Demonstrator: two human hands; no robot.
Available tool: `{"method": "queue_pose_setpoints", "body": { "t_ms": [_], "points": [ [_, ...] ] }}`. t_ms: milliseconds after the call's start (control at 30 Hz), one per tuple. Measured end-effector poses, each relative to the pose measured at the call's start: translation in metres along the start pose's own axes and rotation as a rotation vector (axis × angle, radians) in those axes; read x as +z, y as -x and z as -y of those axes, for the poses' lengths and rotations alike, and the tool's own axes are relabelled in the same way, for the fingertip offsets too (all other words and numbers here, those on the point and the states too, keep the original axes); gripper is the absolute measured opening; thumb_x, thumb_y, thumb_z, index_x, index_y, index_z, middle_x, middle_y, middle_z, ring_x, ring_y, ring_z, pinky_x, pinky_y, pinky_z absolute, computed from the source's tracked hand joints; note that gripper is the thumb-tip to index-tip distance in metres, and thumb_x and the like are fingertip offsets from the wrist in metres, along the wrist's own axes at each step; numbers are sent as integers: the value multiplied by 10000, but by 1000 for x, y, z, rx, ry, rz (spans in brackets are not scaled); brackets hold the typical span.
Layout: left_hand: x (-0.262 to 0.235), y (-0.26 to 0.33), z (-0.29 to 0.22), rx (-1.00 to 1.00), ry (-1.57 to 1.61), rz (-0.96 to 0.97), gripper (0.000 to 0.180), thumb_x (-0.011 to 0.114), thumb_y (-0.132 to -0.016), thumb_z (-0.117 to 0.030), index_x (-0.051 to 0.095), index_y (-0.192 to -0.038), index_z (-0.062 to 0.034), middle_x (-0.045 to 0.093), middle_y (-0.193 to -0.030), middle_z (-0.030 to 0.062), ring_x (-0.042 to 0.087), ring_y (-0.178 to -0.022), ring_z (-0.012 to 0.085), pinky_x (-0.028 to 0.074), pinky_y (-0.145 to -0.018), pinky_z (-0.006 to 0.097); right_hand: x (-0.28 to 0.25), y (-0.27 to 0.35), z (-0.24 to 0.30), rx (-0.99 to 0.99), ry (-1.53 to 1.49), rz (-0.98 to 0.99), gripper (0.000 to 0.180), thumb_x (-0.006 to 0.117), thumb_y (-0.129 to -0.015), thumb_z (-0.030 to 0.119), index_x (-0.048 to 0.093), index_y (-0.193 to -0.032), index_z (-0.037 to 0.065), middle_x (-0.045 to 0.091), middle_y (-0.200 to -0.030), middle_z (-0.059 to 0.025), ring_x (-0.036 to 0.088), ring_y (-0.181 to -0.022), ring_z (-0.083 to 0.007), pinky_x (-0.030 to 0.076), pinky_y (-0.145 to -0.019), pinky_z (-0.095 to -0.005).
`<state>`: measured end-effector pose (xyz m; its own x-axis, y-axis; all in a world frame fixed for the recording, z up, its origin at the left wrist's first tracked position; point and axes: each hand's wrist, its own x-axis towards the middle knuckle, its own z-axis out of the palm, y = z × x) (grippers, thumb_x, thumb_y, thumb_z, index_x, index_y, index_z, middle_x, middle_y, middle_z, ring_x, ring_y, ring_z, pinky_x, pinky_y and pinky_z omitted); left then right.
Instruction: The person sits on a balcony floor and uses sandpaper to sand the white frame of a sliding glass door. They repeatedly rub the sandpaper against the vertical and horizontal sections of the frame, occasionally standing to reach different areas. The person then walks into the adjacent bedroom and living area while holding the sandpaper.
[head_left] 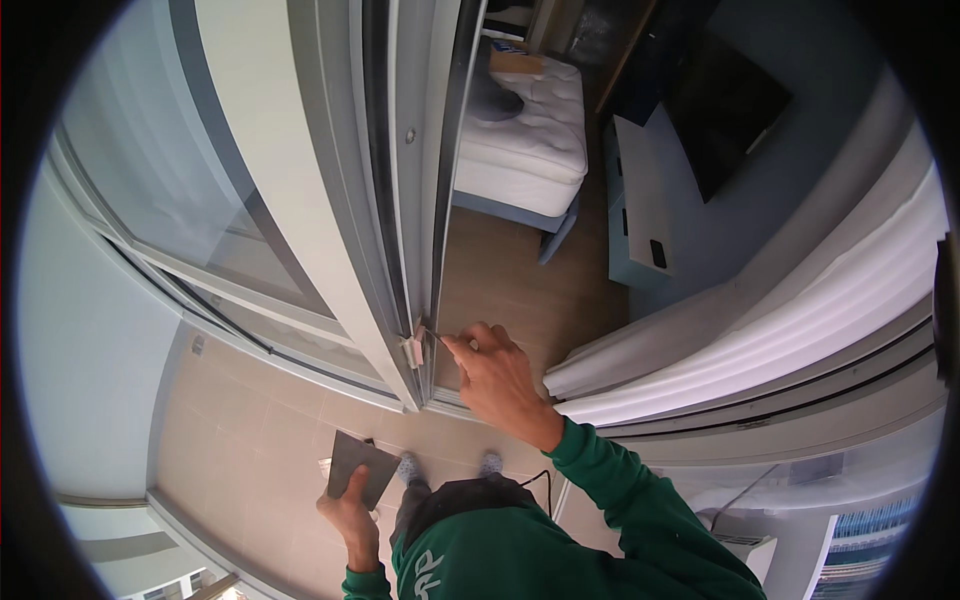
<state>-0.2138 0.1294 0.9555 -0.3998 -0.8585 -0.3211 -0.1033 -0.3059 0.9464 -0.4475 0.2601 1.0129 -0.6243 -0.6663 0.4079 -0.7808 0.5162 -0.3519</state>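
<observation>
The left hand is clamping on a flat gray plate at the near left, and its thumb is pressing on top. The tan floor is showing under it. In the middle, the right hand is pinching a thin dark thing, too small to tell well. A small pink and white piece is sitting on the edge of the tall door frame, just left of those fingertips. Far off, a white mattress is lying on a blue bed. A white curtain is hanging on the right.
</observation>
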Motion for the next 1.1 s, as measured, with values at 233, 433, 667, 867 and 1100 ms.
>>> {"method": "queue_pose_setpoints", "body": {
  "t_ms": [233,433,667,867,1100],
  "points": [
    [-21,-41,3,22,-16,28,233,732,-807,-85,707,-944,102,697,-850,89,605,-751,167,480,-695,303,1,-14,17,2,109,57,385,630,-707,14,694,-1083,63,591,-972,-85,577,-877,-296,530,-706,-403],
    [-29,-60,1,29,-68,71,256,724,-824,-101,702,-973,106,701,-867,99,614,-773,178,484,-720,312,7,-20,32,-62,238,87,386,633,-680,21,695,-1060,46,558,-950,-76,558,-872,-275,524,-654,-379],
    [-31,-62,10,-17,18,79,267,735,-821,-101,701,-988,105,701,-903,101,616,-797,178,486,-741,310,16,-7,46,-185,410,173,306,637,-720,152,688,-989,15,552,-941,-103,535,-933,-279,521,-664,-371],
    [-36,-57,12,-43,8,52,267,735,-819,-90,704,-1001,103,699,-903,93,614,-806,175,486,-746,303,-6,-18,39,-112,223,103,335,624,-697,43,683,-1025,16,568,-961,-79,550,-883,-275,519,-642,-381],
    [-31,-43,16,-23,23,46,270,726,-837,-90,697,-1023,104,698,-932,96,613,-833,170,488,-773,298,7,-13,36,-141,279,174,370,622,-687,10,675,-1053,30,570,-976,-68,555,-912,-276,529,-663,-389]
  ]
}}
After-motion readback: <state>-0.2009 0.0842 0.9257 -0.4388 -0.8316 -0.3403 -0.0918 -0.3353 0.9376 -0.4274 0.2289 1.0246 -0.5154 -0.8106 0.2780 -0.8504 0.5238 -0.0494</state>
